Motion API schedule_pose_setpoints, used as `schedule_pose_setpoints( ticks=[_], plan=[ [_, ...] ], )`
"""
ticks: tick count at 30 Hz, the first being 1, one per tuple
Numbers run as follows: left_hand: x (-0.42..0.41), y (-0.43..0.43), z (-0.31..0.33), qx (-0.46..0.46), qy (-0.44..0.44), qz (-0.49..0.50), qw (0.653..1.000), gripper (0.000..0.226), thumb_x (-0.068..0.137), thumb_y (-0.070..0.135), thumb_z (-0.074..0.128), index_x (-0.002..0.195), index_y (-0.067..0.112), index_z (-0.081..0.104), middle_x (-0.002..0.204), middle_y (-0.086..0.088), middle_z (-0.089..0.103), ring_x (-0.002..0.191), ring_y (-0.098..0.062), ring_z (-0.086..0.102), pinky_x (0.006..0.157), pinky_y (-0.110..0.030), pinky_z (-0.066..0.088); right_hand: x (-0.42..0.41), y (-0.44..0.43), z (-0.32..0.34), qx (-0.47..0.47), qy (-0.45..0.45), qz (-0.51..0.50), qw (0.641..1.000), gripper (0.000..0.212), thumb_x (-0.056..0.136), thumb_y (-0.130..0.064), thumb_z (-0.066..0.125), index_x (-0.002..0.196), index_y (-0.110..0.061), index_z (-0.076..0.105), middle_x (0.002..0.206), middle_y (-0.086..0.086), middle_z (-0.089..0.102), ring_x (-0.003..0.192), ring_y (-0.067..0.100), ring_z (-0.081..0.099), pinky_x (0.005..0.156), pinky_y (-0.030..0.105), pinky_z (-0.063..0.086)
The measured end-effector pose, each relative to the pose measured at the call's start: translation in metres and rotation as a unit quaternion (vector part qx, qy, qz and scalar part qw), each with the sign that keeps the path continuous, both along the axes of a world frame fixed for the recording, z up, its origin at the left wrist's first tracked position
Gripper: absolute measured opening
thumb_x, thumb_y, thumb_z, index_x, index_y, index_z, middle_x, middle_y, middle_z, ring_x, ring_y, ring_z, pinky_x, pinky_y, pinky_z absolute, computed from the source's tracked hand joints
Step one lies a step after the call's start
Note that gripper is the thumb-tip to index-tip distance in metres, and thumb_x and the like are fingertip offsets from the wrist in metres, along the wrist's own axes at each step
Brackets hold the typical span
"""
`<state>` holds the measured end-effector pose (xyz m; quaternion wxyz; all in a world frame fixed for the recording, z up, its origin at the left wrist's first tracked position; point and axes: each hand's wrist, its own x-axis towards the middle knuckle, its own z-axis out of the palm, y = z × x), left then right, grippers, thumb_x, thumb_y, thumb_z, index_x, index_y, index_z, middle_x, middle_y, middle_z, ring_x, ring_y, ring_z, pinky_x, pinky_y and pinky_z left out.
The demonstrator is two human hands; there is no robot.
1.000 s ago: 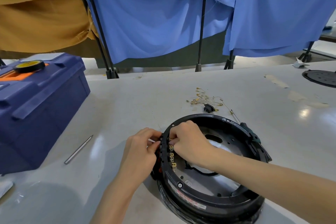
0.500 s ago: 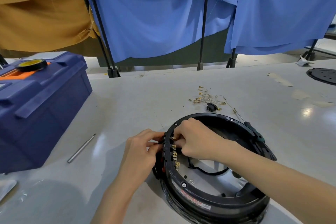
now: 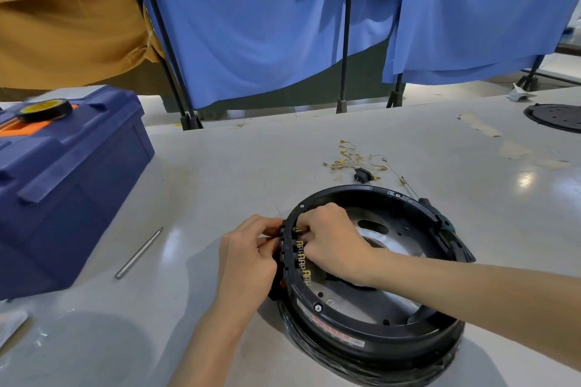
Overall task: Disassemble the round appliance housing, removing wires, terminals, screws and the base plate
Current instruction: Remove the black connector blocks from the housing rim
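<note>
A round black appliance housing [image 3: 380,339] lies on the grey table, with a metal base plate [image 3: 374,308] visible inside it. A row of brass terminals [image 3: 304,264] lines the inner left wall. My left hand [image 3: 248,264] grips the black terminal block on the outer left rim with curled fingers. My right hand [image 3: 333,242] reaches inside the ring, and its fingers pinch at the topmost terminals. The fingertips hide what they hold. Beyond the housing lies a loose bundle of thin wires with brass terminals [image 3: 355,160] and a small black part [image 3: 361,174].
A blue toolbox [image 3: 63,179] with a tape roll [image 3: 44,108] on its lid stands at the left. A metal rod [image 3: 138,253] lies between toolbox and housing. A black round disc [image 3: 556,116] sits at the far right. Blue and tan cloths hang behind the table.
The view has shifted slightly. Both hands stay at the left rim, and the right hand's fingers have worked a little along the terminal row.
</note>
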<state>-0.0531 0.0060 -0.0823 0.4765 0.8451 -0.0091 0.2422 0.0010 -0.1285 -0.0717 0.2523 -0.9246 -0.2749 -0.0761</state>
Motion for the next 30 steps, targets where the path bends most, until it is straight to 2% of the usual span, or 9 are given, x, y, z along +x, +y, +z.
schedule_pose_setpoints(
  ticks=[9, 11, 14, 18, 21, 23, 26, 27, 30],
  plan=[
    [0.003, 0.0, -0.001, 0.002, 0.013, -0.003, 1.0, 0.038, 0.076, -0.019, 0.058, 0.089, 0.013, 0.075, 0.081, 0.012, 0.069, 0.079, -0.014, 0.07, 0.073, -0.019, 0.054, 0.0, 0.001, 0.002, 0.007, -0.004, 0.008, 1.0, 0.012, 0.071, 0.004, 0.051, 0.072, 0.004, 0.063, 0.067, 0.023, 0.06, 0.067, 0.039, 0.05, 0.061, 0.041, 0.045],
    [0.003, 0.0, -0.001, 0.008, 0.013, 0.004, 1.0, 0.036, 0.077, -0.017, 0.06, 0.089, 0.013, 0.075, 0.081, 0.013, 0.069, 0.078, -0.013, 0.07, 0.072, -0.017, 0.053, 0.002, -0.001, 0.005, -0.004, 0.006, 0.018, 1.0, 0.01, 0.07, 0.004, 0.051, 0.068, 0.003, 0.061, 0.064, 0.022, 0.057, 0.065, 0.038, 0.048, 0.058, 0.039, 0.041],
    [0.003, 0.002, -0.001, 0.033, 0.014, -0.002, 0.999, 0.034, 0.078, -0.014, 0.06, 0.092, 0.013, 0.075, 0.084, 0.01, 0.07, 0.079, -0.011, 0.069, 0.075, -0.023, 0.054, 0.007, -0.005, 0.013, -0.037, 0.018, 0.047, 0.998, 0.01, 0.069, 0.001, 0.052, 0.059, -0.001, 0.052, 0.057, 0.022, 0.049, 0.06, 0.037, 0.043, 0.052, 0.038, 0.035],
    [0.0, 0.007, 0.0, 0.024, 0.021, -0.023, 0.999, 0.038, 0.079, -0.012, 0.061, 0.096, 0.018, 0.076, 0.087, 0.015, 0.071, 0.083, 0.003, 0.065, 0.076, -0.017, 0.053, 0.008, -0.008, 0.02, -0.1, -0.01, 0.065, 0.993, 0.013, 0.069, -0.008, 0.053, 0.058, -0.007, 0.047, 0.051, 0.009, 0.042, 0.057, 0.034, 0.045, 0.049, 0.034, 0.032],
    [-0.001, 0.007, 0.0, -0.005, 0.021, -0.02, 1.0, 0.041, 0.076, -0.014, 0.061, 0.09, 0.021, 0.076, 0.082, 0.021, 0.069, 0.078, 0.005, 0.065, 0.071, -0.012, 0.052, 0.005, -0.005, 0.019, -0.122, -0.019, 0.062, 0.99, 0.021, 0.072, -0.008, 0.053, 0.056, -0.011, 0.04, 0.051, 0.005, 0.036, 0.058, 0.032, 0.042, 0.052, 0.031, 0.026],
    [0.0, 0.004, 0.0, -0.012, 0.016, -0.009, 1.0, 0.041, 0.074, -0.016, 0.06, 0.087, 0.019, 0.076, 0.078, 0.022, 0.068, 0.075, 0.003, 0.065, 0.071, -0.015, 0.053, 0.003, -0.002, 0.016, -0.113, -0.012, 0.052, 0.992, 0.024, 0.072, -0.004, 0.052, 0.054, -0.012, 0.038, 0.052, 0.007, 0.036, 0.062, 0.033, 0.04, 0.054, 0.032, 0.026],
    [0.002, 0.002, 0.0, -0.009, 0.014, -0.003, 1.0, 0.038, 0.074, -0.016, 0.061, 0.086, 0.017, 0.076, 0.076, 0.021, 0.067, 0.073, 0.0, 0.065, 0.074, -0.026, 0.055, -0.001, 0.0, 0.011, -0.084, -0.011, 0.047, 0.995, 0.008, 0.071, 0.001, 0.051, 0.067, 0.001, 0.058, 0.064, 0.02, 0.055, 0.068, 0.036, 0.046, 0.059, 0.038, 0.038],
    [0.003, 0.001, 0.0, -0.01, 0.013, -0.002, 1.0, 0.037, 0.074, -0.016, 0.061, 0.084, 0.017, 0.076, 0.074, 0.022, 0.067, 0.073, -0.001, 0.065, 0.074, -0.028, 0.056, -0.003, 0.0, 0.011, -0.07, -0.008, 0.048, 0.996, 0.01, 0.071, 0.002, 0.051, 0.072, 0.004, 0.061, 0.07, 0.024, 0.059, 0.069, 0.038, 0.048, 0.062, 0.04, 0.04],
    [0.004, 0.003, -0.002, -0.009, 0.011, -0.005, 1.0, 0.035, 0.076, -0.015, 0.062, 0.086, 0.016, 0.075, 0.075, 0.021, 0.067, 0.074, -0.002, 0.065, 0.075, -0.033, 0.057, -0.002, 0.0, 0.01, -0.042, 0.007, 0.055, 0.998, 0.013, 0.072, 0.006, 0.049, 0.071, 0.004, 0.062, 0.067, 0.023, 0.056, 0.067, 0.037, 0.047, 0.062, 0.041, 0.041]
  ],
)
